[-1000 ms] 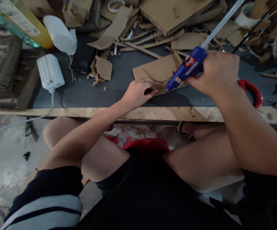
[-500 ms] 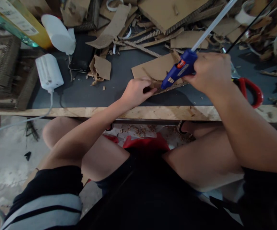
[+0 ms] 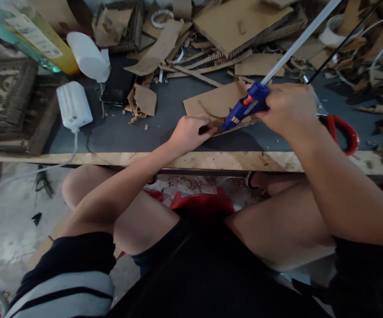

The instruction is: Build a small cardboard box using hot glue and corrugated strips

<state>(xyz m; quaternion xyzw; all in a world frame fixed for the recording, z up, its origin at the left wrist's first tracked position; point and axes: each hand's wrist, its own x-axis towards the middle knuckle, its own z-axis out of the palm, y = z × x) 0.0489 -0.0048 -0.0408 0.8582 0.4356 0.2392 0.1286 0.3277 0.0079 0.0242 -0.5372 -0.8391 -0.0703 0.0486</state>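
Observation:
In my right hand (image 3: 290,108) is a blue hot glue gun (image 3: 244,108), a long clear glue stick (image 3: 300,42) jutting from its back end. Its nozzle points down and left, to the near edge of a flat cardboard piece (image 3: 198,104) on the bench. My left hand (image 3: 189,134) has thumb and fingers closed on the cardboard at that edge, right beside the nozzle. The fingers partly hide what they pinch. A thin curved cardboard strip (image 3: 207,110) shows on top of the piece. Whether glue is coming out is too small to see.
Cardboard offcuts (image 3: 240,26) and strips crowd the back. Red-handled scissors (image 3: 346,132) lie right of my right hand. On the left are a white corded box (image 3: 74,105), a white cup-like container (image 3: 87,55), a bottle (image 3: 42,39) and stacked cardboard frames (image 3: 5,97).
The whole view has shifted slightly, with the bench lower in it. My right hand and the glue gun have moved a little left relative to the cardboard; my left hand keeps its hold.

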